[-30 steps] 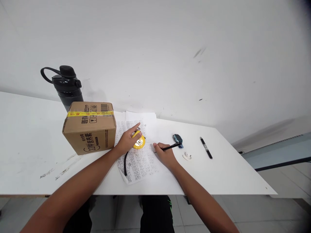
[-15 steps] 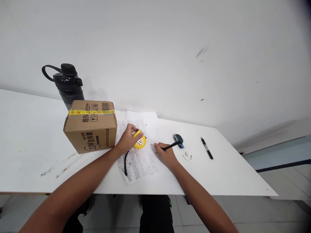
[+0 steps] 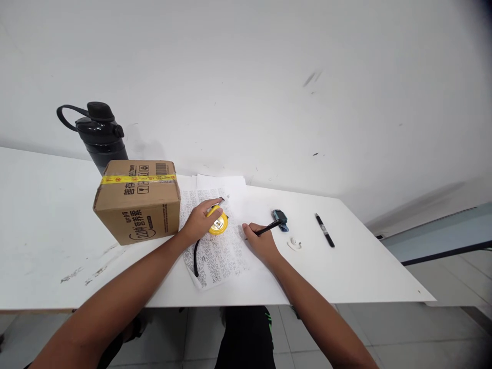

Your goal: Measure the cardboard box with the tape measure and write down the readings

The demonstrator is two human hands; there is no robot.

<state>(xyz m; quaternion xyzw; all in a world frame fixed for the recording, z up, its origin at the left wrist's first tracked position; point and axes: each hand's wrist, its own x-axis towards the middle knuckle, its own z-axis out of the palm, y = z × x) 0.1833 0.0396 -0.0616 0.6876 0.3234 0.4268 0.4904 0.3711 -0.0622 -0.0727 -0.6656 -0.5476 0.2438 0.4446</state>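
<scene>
A yellow tape measure (image 3: 218, 223) sits over a sheet of paper (image 3: 221, 266) covered with dense handwriting. My left hand (image 3: 198, 223) grips it with the thumb across its top, while a finger stretches past it toward the paper's upper part. A black strap (image 3: 196, 259) hangs from the tape measure's side and lies curved on the sheet. Between the thumb and fingers of my right hand (image 3: 261, 241) is a black pen (image 3: 269, 227), slanting up to the right. That hand rests at the sheet's right side, and the pen's tip is hard to make out.
Left of the paper stands a taped cardboard box (image 3: 138, 205), with a black bottle (image 3: 102, 136) behind it. To the right lie a small blue-black device (image 3: 280, 219), a white looped item (image 3: 294, 244) and another pen (image 3: 325, 230). The white table (image 3: 365, 266) meets a wall.
A finger of my left hand has stretched out up and right past the tape measure. My right hand keeps its hold on the pen. The whole view has shifted slightly.
</scene>
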